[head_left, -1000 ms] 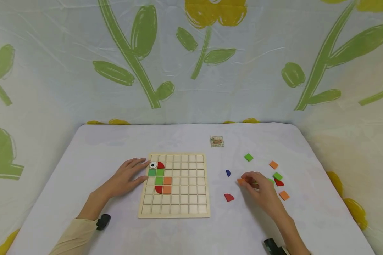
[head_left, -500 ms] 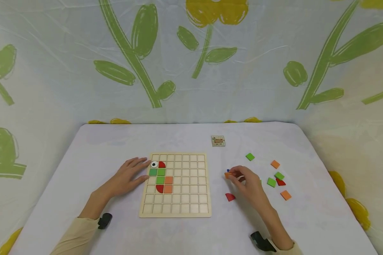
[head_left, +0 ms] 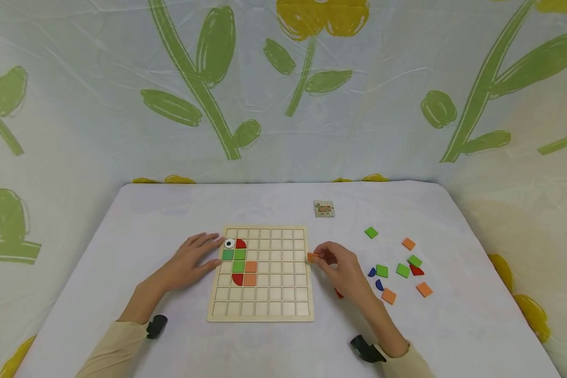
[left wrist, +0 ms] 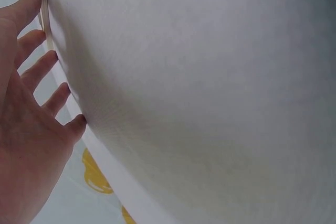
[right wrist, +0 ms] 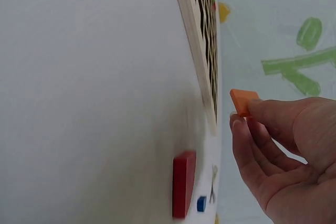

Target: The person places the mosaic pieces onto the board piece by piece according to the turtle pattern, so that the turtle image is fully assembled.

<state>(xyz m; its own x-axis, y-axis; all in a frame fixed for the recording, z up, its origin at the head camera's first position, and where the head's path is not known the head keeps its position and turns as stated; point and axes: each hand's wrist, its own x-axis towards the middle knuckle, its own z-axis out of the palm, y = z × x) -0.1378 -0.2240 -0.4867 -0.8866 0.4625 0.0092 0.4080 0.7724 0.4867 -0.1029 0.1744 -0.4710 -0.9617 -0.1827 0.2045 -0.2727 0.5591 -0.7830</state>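
My right hand (head_left: 342, 268) pinches an orange square tile (head_left: 313, 257) between thumb and fingers, at the right edge of the wooden grid board (head_left: 261, 318). In the right wrist view the orange tile (right wrist: 242, 101) is held up off the table. My left hand (head_left: 189, 262) lies with spread fingers against the board's left edge; the left wrist view shows its fingertips at the wooden rim (left wrist: 43, 9). In the board's left cells sit an eye tile (head_left: 229, 243), red quarter-circles (head_left: 240, 244), green squares (head_left: 239, 254) and two orange squares (head_left: 250, 280).
Right of my right hand lie loose green squares (head_left: 381, 271), orange squares (head_left: 389, 296), blue half-circles (head_left: 371, 272) and a red piece (head_left: 417, 270). A red quarter-circle (head_left: 338, 293) is partly hidden by that hand. A small picture card (head_left: 324, 209) lies behind the board.
My right hand has carried the orange tile left from the loose pieces to the board's right edge. Pieces it had covered now show. The left hand has stayed at the board's edge.
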